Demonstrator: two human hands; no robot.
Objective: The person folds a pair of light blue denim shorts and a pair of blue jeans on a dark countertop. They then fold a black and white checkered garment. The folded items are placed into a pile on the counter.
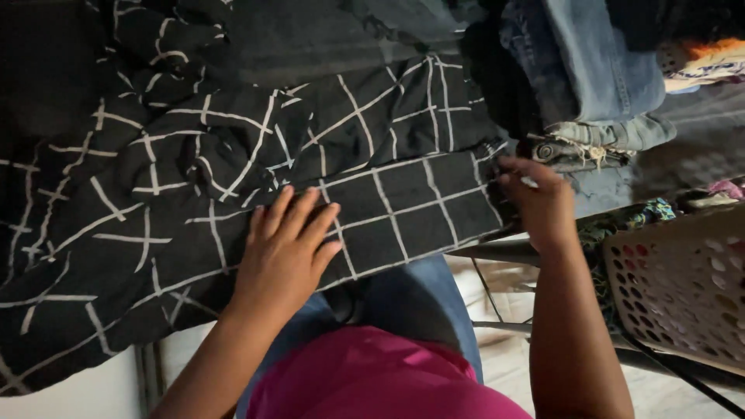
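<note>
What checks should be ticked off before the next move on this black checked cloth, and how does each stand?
1. Left hand flat on the black checked cloth: ok.
2. Right hand pinching the cloth's right edge: ok.
3. Cloth smooth between the hands: ok.
4. Cloth smooth on the left: not ok, bunched.
5. Folded jeans clear of the cloth: cannot tell.
6. Laundry basket apart from the cloth: ok.

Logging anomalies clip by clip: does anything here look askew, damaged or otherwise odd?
Nothing damaged or spilled. The black grid-patterned cloth is bunched and wrinkled toward its left, smooth only under the left hand; the right hand pinches its corner. Jeans lie heaped beyond.
</note>
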